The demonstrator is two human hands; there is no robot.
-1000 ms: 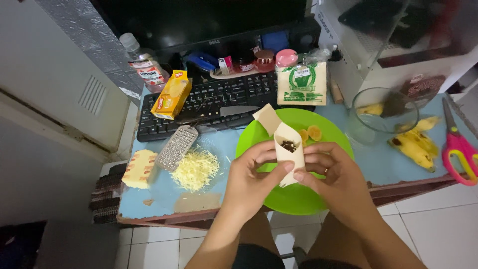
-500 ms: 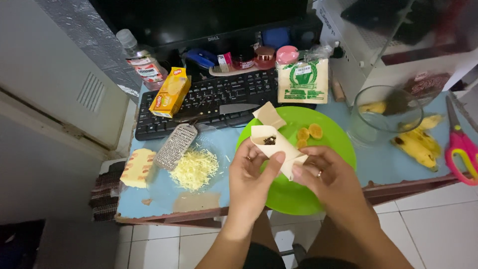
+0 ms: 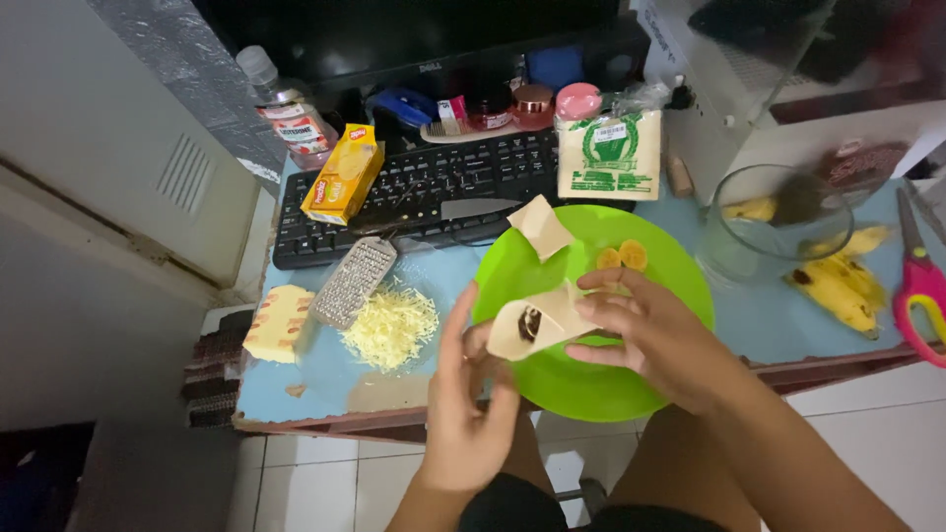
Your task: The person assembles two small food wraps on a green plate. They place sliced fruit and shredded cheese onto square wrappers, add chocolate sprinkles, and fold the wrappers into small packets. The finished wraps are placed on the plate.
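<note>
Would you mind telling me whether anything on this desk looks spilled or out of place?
Yes. A knife lies across the black keyboard, an odd spot for a blade. Grated cheese sits piled straight on the blue tabletop beside the metal grater, not on a plate.

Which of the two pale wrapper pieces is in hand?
The rolled wrapper with dark filling, held by the right hand. The folded wrapper lies untouched at the green plate's far rim.

The pale beige wrapper (image 3: pixel 537 320) was rolled into a loose tube, lying tilted with its open end facing left; dark filling showed inside that mouth; its right end sat pinched in the right grip, the left grip just below its open end.
</note>
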